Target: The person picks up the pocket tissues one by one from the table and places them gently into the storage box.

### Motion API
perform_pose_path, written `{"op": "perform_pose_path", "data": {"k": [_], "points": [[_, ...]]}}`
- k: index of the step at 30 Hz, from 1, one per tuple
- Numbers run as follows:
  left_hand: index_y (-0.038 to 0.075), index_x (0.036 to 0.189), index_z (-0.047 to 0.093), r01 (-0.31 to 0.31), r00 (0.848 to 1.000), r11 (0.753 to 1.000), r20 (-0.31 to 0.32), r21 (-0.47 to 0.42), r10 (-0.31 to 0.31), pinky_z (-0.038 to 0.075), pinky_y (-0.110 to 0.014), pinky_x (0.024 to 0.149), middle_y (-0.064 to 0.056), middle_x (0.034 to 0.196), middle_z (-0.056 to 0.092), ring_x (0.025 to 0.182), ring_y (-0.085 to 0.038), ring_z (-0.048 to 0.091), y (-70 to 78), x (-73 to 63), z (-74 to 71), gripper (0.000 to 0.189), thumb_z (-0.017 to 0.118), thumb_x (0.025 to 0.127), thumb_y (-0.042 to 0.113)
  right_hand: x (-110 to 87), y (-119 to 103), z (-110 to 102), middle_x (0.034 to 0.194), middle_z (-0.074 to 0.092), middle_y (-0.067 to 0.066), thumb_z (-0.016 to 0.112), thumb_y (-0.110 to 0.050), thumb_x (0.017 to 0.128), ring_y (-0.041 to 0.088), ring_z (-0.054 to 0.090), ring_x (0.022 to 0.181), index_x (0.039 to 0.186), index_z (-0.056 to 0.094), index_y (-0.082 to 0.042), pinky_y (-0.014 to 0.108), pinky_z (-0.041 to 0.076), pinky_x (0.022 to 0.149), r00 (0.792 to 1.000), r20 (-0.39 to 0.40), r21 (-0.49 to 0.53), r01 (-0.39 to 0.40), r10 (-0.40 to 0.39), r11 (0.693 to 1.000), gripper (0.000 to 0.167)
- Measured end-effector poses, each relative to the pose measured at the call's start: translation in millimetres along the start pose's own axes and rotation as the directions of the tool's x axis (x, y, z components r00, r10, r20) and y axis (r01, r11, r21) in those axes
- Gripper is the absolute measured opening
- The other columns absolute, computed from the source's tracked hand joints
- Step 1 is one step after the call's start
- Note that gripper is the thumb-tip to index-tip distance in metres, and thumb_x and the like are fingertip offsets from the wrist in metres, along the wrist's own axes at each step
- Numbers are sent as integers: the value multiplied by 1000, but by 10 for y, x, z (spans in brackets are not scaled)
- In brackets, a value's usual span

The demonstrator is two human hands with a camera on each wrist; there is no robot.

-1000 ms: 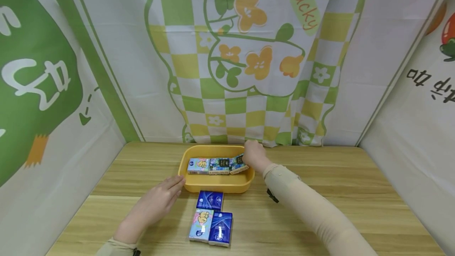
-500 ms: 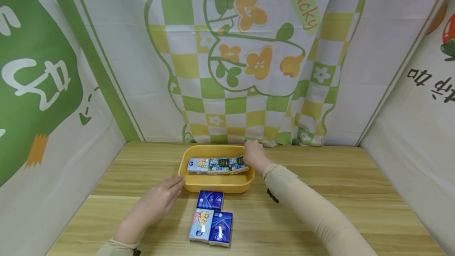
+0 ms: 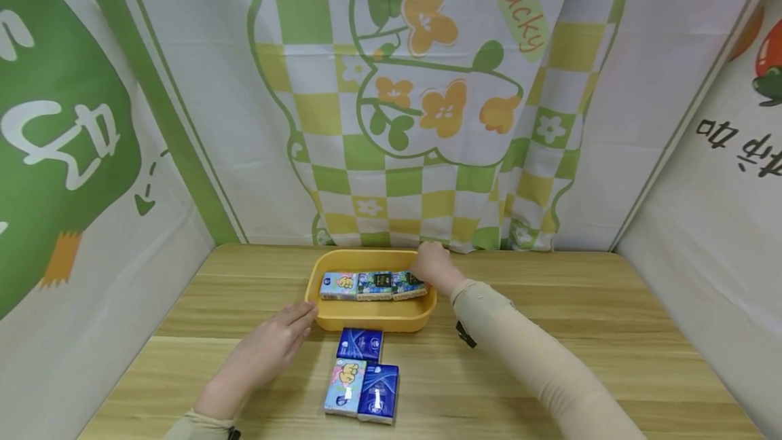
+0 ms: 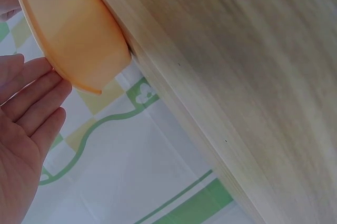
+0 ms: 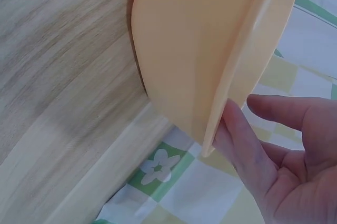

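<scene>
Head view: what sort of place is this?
Likely a small screened-off work booth: a patterned curtain hangs right behind a wooden table, printed panels flank it, and a yellow tray sits on top.

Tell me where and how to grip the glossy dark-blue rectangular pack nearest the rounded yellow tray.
Probably pinch its short ends from above: the dark-blue pack lies flat, ends free, long edges crowded by the tray and two other packs.

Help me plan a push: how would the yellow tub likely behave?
The yellow tub probably stays stiff, looking like smooth moulded plastic. Low and wide, it seems unlikely to tip. The three packs inside might shift, since bare floor shows in front.
</scene>
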State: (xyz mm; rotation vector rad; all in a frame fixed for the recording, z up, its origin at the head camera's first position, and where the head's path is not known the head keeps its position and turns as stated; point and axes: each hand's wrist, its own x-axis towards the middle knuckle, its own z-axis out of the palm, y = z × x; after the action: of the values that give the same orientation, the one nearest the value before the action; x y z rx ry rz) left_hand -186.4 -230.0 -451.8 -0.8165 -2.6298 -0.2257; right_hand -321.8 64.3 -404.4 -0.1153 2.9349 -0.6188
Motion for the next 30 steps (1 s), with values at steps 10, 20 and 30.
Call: {"op": "perform_pose_path", "data": {"k": [10, 20, 30], "points": [[2, 126, 59, -5, 1000, 1000, 1, 10, 5, 50, -49, 98, -17, 131, 58, 117, -35, 58, -9, 2, -1, 38, 63, 90, 13, 18, -16, -12, 111, 63, 24, 56, -20, 92, 25, 70, 60, 68, 51, -9, 26, 53, 50, 999, 48, -10, -19, 19, 1000, 27], [1, 126, 59, -12, 1000, 1000, 0, 11, 12, 50, -49, 98, -17, 130, 58, 117, -35, 58, -16, 5, 0, 38, 62, 90, 14, -34, -95, -59, 44, 38, -2, 54, -23, 93, 28, 71, 68, 61, 43, -13, 23, 39, 35, 989, 134, -33, -52, 56, 998, 35], [1, 125, 60, -21, 1000, 1000, -6, 14, 21, 49, -48, 98, -17, 130, 59, 117, -34, 58, -25, 5, 16, 37, 63, 90, 13, 24, -101, -51, 50, 45, 0, 54, -39, 95, 25, 71, 67, 61, 44, -13, 29, 56, 69, 980, 193, -58, -41, 52, 997, 44]]}}
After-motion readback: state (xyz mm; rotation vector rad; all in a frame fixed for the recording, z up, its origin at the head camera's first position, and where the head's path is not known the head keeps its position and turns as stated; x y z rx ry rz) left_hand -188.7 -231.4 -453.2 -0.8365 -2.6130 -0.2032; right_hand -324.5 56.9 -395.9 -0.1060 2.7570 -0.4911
